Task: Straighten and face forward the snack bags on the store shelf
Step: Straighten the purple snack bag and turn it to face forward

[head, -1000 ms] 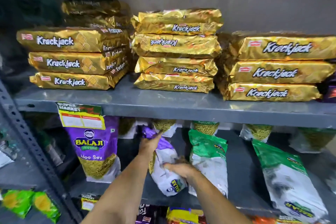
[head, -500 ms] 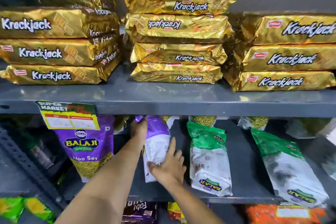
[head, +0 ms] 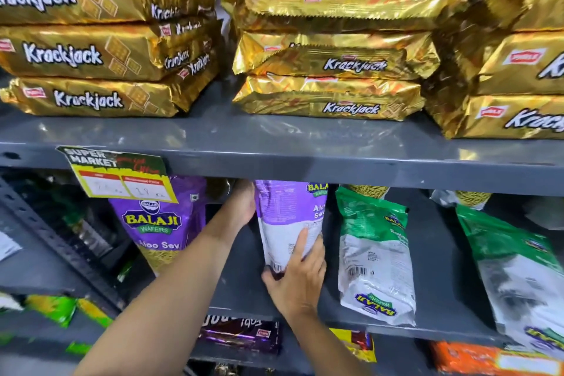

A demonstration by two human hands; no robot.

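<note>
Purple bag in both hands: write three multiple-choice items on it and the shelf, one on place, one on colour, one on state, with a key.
1. Where is the purple bag?
A. on the top shelf
B. under the grey shelf
C. on the floor

2. The bag next to it on the right is:
A. green and white
B. red
C. gold

3. The purple bag is:
A. lying flat
B. torn open
C. held upright

Key: B, it sits below the shelf edge; A, green top, white bottom; C, left hand and right hand grip it standing.
</note>
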